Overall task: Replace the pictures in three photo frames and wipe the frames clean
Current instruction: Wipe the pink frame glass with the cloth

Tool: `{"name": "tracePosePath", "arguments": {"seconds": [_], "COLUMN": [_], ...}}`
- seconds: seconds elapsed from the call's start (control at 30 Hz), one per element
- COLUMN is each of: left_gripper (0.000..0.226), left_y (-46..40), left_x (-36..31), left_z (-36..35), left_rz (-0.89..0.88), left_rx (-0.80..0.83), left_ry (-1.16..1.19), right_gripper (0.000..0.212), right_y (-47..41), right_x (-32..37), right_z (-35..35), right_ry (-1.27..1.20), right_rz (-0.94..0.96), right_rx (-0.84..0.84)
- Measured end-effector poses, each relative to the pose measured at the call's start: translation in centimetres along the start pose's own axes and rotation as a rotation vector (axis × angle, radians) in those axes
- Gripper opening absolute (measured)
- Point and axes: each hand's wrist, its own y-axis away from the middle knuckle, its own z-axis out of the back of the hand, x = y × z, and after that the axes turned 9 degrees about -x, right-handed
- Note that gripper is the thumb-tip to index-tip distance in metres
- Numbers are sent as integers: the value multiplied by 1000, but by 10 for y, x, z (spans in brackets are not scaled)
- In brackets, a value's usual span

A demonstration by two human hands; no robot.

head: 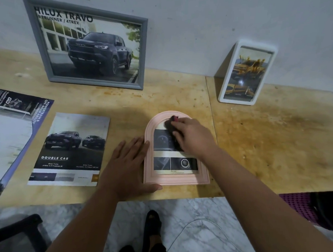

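Step in hand: wiping the glazed front of the pink arched frame (176,180), which lies flat on the worktop (278,139) near its front edge.
Right hand (191,136): fingers curled round a dark cloth (170,123), pressing it on the upper part of the glass.
Left hand (129,162): fingers straight and spread, flat on the worktop, fingertips against the frame's left edge as a stop.
Other frames: grey frame (42,55) and white frame (221,96) both lean upright against the wall, each with a picture in it.
Loose prints: a Double Cab sheet (70,150) and a brochure (11,134) lie to the left.
Recommended method: keep the bracing hand firm so the frame cannot slide; work the cloth from arch to base in overlapping passes, then along the moulded rim.
Risk: heavy pressure may skid the frame or smear the glass.
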Motion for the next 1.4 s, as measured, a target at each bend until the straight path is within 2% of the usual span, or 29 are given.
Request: {"name": "tracePosePath", "arguments": {"seconds": [0.2,0.43,0.57,0.7,0.73,0.83,1.07,1.17,1.3,1.33,1.4], "left_gripper": [136,137,138,137,137,136,137,138,138,138,138], "left_y": [-1,0,-1,0,0,0,0,-1,0,0,1], "left_x": [-1,0,0,-1,-1,-1,0,0,-1,-1,-1], "left_z": [0,-1,0,1,1,1,-1,-1,0,1,2], "left_rz": [3,4,9,6,3,3,0,4,7,6,5], "left_rx": [9,2,12,2,3,-3,7,1,-12,-11,0], "left_ry": [-15,-1,-5,0,-1,5,4,6,7,11,9], "right_gripper": [45,36,37,36,37,41,35,33,33,32,31], "right_y": [43,89,50,3,-2,4,58,71,53,45,28], "right_x": [20,29,22,8,9,25,33,31,25,19,3], "right_z": [-16,-4,19,16,10,-12,-18,-4,18,23,32], "right_ry": [86,-50,-297,-214,-158,-9,-46,-103,-315,-375,-454], "right_rz": [162,360,172,-48,-67,56,299,376,186,106,-78], "right_rx": [30,149,283,-57,-81,72,105,219,445,453,317]}}
